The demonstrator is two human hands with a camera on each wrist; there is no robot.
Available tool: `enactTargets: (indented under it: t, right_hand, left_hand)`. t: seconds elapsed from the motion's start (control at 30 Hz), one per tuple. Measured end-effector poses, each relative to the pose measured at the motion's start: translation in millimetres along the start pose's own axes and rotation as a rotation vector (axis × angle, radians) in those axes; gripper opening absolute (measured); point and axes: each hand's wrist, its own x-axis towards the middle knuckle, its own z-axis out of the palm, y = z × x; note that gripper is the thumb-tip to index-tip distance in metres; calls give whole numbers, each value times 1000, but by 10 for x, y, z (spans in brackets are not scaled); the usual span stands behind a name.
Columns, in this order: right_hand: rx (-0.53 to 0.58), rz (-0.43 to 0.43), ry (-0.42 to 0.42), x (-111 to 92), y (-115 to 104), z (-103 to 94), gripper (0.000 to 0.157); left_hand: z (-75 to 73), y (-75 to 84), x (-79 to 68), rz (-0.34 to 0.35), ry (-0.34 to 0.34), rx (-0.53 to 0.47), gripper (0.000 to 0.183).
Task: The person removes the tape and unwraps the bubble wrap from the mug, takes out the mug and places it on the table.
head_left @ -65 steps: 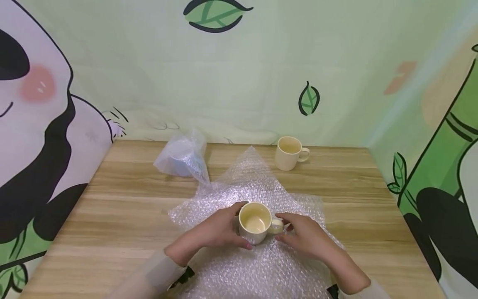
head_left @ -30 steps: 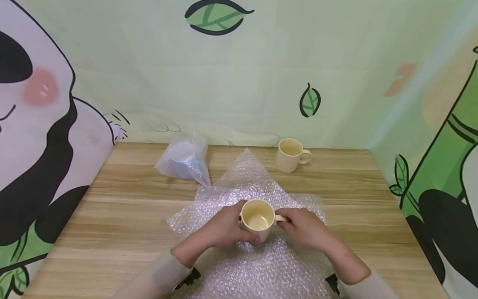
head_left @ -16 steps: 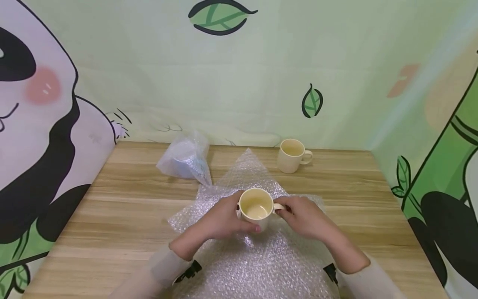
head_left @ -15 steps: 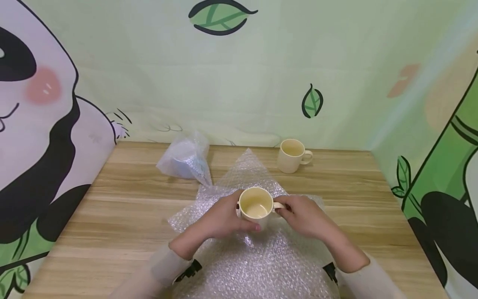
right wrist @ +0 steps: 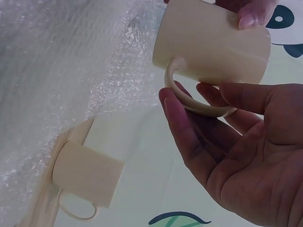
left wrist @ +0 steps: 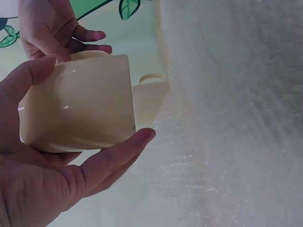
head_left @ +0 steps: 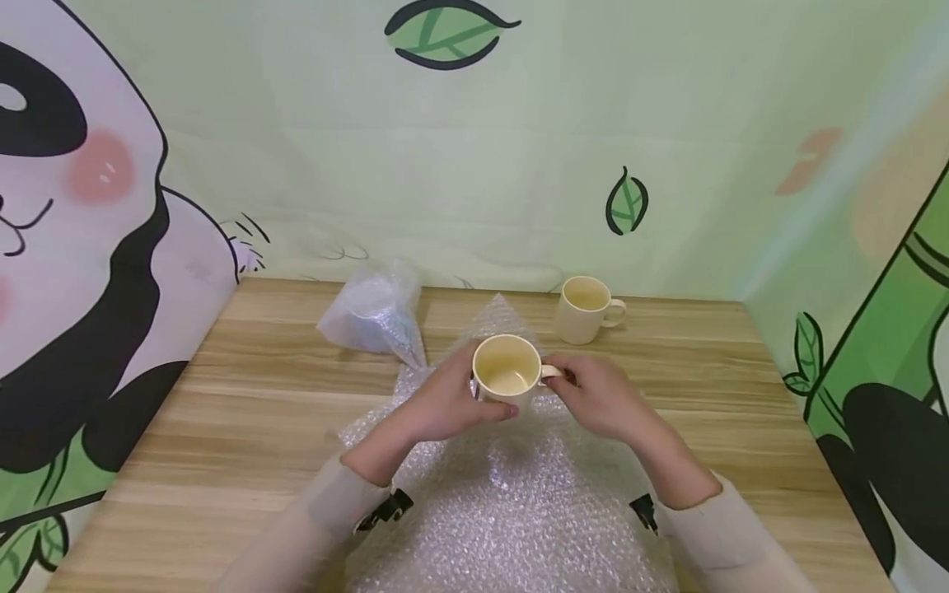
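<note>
– Where's the cream mug (head_left: 507, 368)?

– Right in the middle, up off the bubble wrap (head_left: 519, 494), between the person's two hands.

– Which way does it point?

– Its long way goes up and down, more or less, with the mouth on top. The handle (right wrist: 203, 109) sticks out to three o'clock.

– Which hand is nearer?

– Neither one. Both touch it! The left hand (head_left: 445, 399) curls round the side at nine o'clock, with its thumb across the front at six. The right hand (head_left: 596, 395) pinches the handle at three.

– So where's the mug from the fingers?

– It sits at three o'clock from the left hand, snug between thumb and fingers. From the right hand, the round part is at nine o'clock, and just the handle is in the fingers.

– What's around it?

– The second mug (head_left: 582, 315) stands between one and two o'clock, near the back of the table (head_left: 245, 412). At ten o'clock there's a puffy bundle (head_left: 373, 317) with something light blue inside. I can't tell what. Behind it all is the pale green wall (head_left: 334, 148).
</note>
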Motion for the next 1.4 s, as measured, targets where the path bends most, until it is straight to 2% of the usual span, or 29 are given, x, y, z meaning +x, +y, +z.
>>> enactTargets:
  t: [0.17, 0.33, 0.43, 0.63, 0.7, 0.87, 0.93, 1.1, 1.17, 1.4]
  right_hand:
    - [2, 2, 22, 98, -13, -25, 22]
    - [19, -10, 36, 189, 5, -42, 25]
    - [21, -12, 40, 240, 25, -43, 22]
    - [49, 16, 20, 354, 25, -52, 15]
    - [70, 25, 13, 399, 25, -60, 16]
    - [91, 22, 21, 514, 7, -93, 19]
    - [87, 25, 26, 554, -14, -113, 20]
    - [87, 42, 20, 632, -61, -160, 29]
    - [87, 48, 18, 666, -74, -177, 32]
    - [66, 81, 41, 831, -59, -258, 28]
  left_hand:
    - [-50, 30, 100, -32, 17, -7, 83]
    - [-100, 45, 229, -12, 6, -45, 84]
    - [-113, 40, 300, -6, 3, -53, 82]
    - [-150, 69, 352, -111, 66, -3, 94]
    - [-161, 68, 369, -112, 89, 15, 96]
    - [-202, 61, 427, -48, 130, 21, 84]
    - [-227, 63, 443, -54, 152, 27, 80]
    - [-301, 84, 484, -124, 191, 41, 84]
    - [-332, 98, 514, -134, 191, 27, 85]
    - [-426, 129, 672, -131, 191, -14, 89]
